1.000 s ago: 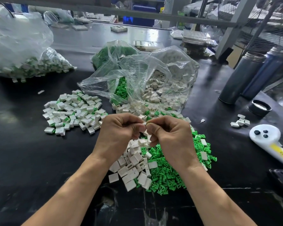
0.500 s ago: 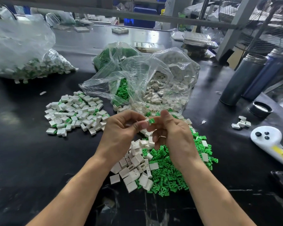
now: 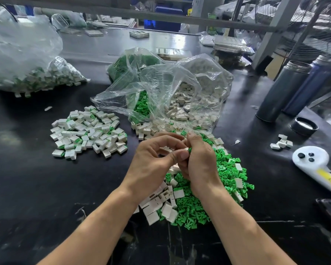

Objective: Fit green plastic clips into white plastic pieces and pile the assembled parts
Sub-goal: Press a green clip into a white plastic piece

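Note:
My left hand [image 3: 153,163] and my right hand [image 3: 201,161] meet above a heap of loose green clips [image 3: 218,180] and loose white pieces [image 3: 157,205]. Between their fingertips they pinch one small white piece [image 3: 186,149]; most of it is hidden by the fingers, and no green clip shows there. A pile of assembled white-and-green parts [image 3: 88,132] lies to the left on the black table [image 3: 46,188].
An open clear bag [image 3: 170,92] behind my hands spills white pieces and green clips. A second bag [image 3: 27,60] of assembled parts sits far left. At right stand two metal flasks [image 3: 283,88], a black lid [image 3: 304,126], a few white pieces [image 3: 281,143] and a white controller [image 3: 313,161].
Half a second ago a green clip showed between my fingertips; now it is out of sight and only a white piece shows. Both hands have stayed together over the heap.

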A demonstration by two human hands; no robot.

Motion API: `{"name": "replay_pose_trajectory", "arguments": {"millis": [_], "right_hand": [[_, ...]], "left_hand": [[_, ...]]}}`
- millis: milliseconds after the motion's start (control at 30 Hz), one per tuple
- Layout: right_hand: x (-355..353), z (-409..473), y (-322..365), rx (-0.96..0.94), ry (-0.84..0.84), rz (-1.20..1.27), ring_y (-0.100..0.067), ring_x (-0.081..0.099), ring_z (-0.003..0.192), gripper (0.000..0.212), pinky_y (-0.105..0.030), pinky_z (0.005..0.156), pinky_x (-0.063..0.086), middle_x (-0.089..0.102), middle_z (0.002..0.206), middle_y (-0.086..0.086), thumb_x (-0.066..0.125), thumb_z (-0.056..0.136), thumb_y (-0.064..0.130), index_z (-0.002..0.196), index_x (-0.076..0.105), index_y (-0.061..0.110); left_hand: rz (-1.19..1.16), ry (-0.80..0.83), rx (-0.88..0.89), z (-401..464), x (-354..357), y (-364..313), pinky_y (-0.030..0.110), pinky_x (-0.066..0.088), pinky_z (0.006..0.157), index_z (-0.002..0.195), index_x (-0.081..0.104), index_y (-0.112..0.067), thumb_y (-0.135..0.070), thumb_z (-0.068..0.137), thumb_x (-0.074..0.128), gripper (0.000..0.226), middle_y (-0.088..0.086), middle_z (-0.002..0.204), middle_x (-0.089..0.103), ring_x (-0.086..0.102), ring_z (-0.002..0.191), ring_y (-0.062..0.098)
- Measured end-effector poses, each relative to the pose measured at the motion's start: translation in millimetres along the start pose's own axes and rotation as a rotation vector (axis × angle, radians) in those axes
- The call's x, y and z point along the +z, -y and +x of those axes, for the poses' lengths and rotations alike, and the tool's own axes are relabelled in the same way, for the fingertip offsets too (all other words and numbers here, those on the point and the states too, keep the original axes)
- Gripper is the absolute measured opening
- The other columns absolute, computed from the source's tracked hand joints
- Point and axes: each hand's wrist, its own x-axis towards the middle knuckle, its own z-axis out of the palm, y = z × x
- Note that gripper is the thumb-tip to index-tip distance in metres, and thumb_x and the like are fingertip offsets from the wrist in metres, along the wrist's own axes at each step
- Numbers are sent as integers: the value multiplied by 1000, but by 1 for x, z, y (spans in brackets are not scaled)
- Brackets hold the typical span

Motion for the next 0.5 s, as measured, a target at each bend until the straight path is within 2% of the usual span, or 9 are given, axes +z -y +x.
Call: {"name": "replay_pose_trajectory", "arguments": {"millis": [67,167,233,333,500], "right_hand": [[2,1,-3,-14,-46,-32,-4,42,37,54,-18,37,32,48,44,11,40,97,50,56,70,32],[6,1,-6,-44,-79,-22,1,50,41,49,-16,39,37,55,47,13,41,96,49,66,74,31],[9,-1,-5,-56,-72,27,1,51,41,51,-15,39,37,55,47,13,40,99,46,65,74,30],[10,-3,-2,-21,-41,94,-4,40,35,63,-16,36,31,48,45,11,38,107,43,54,69,30],[7,-1,2,34,-10,57,-11,34,38,64,-19,37,24,46,49,3,37,110,49,60,73,29]], "left_hand": [[-25,-17,-2,0,2,0,52,60,88,91,75,5,2,83,76,8,13,118,70,72,100,33],[-59,-36,5,-1,6,0,42,62,83,92,75,6,6,85,74,7,14,118,70,73,97,30],[-54,-30,15,0,6,-1,44,62,84,91,75,6,6,86,73,6,13,117,71,73,99,32],[-54,-21,14,1,2,-2,45,62,85,91,74,6,4,86,74,6,12,117,72,73,100,33],[-94,-9,0,0,-1,-3,32,60,63,94,72,7,1,89,72,8,11,111,73,69,79,30]]}}
